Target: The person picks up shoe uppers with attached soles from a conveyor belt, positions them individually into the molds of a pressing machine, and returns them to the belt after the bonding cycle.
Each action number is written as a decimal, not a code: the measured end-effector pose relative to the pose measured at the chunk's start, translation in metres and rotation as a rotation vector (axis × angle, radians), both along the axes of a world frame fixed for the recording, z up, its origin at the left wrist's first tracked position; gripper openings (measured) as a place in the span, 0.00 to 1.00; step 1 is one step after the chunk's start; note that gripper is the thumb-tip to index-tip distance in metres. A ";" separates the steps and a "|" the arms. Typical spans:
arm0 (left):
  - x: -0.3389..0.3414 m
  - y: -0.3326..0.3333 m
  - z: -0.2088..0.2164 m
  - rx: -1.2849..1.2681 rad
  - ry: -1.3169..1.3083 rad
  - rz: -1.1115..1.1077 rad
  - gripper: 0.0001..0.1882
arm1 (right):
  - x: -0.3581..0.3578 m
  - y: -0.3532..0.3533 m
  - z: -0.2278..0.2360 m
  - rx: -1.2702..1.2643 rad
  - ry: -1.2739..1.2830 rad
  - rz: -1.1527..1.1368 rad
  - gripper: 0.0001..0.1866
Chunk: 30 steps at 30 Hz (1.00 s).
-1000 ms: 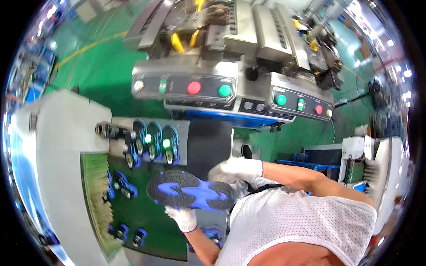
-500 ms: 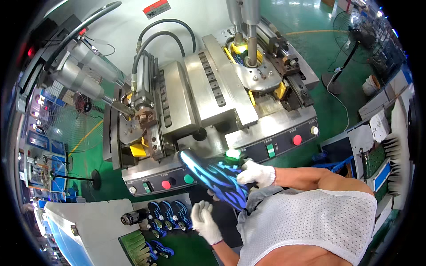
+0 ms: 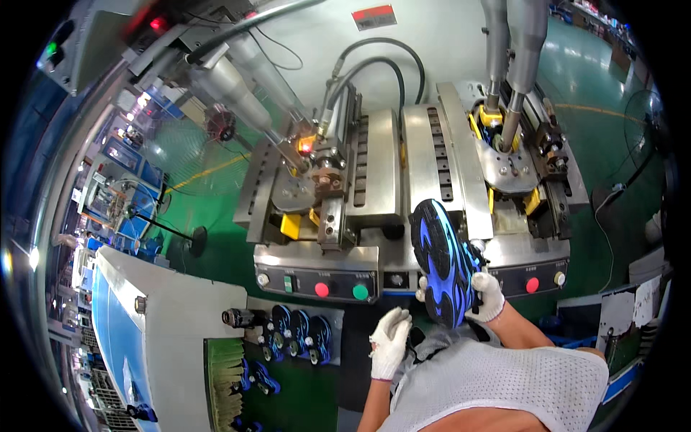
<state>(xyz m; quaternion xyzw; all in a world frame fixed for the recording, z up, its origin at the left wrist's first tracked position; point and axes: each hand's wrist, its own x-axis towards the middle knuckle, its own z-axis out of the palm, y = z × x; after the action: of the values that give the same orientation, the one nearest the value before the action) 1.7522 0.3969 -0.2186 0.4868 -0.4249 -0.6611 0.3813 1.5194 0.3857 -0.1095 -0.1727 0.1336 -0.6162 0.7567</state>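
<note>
Upright in front of the machine is a blue and black sports shoe (image 3: 444,266), its black patterned sole turned toward me. My right hand (image 3: 488,297), in a white knit glove, grips it low on its right side, and some fingertips show past its left edge. Lower and to the left, my left hand (image 3: 391,342), also gloved in white, holds nothing. Its fingers are stretched upward, apart from the shoe. Behind the shoe stands a steel press machine (image 3: 374,173) with two stations. Another blue and black shoe (image 3: 491,129) is partly visible inside the right station.
Several blue and black shoes (image 3: 300,333) stand on a rack at lower left, beside green brush-like bristles (image 3: 224,381). Red and green buttons line the machine's front panel (image 3: 317,277). Standing fans (image 3: 194,237) are at left and right on the green floor.
The view has shifted, so the machine sits further right. The shoe has been turned from its patterned side to its sole and stood more upright. My right hand still holds it.
</note>
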 end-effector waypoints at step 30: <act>0.133 -0.038 -0.110 -0.461 -0.132 0.168 0.20 | 0.065 0.002 0.000 0.273 0.235 -0.068 0.26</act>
<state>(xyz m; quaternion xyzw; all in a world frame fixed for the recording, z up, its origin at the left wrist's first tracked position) 1.8855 0.3586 -0.3289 0.4627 -0.5463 -0.4796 0.5074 1.5843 0.3873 -0.1096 -0.1347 0.3094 -0.5933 0.7309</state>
